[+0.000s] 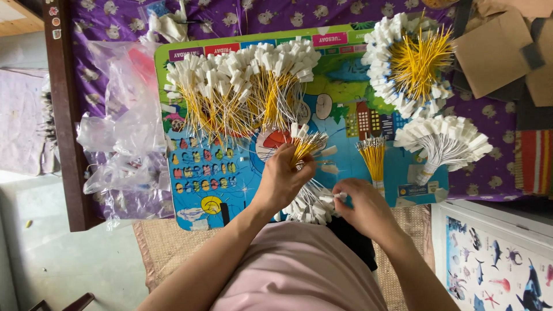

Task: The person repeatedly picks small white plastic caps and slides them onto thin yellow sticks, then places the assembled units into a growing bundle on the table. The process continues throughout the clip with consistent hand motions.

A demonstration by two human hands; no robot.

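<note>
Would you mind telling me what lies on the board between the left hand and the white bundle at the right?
In the head view, a small upright bundle of yellow wires stands between the left hand and the white bundle.

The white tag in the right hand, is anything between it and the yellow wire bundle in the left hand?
Nothing visible does. The right hand pinches a white tag; the left hand grips the yellow wire bundle. Only bare mat and loose tags lie between, below their path.
</note>
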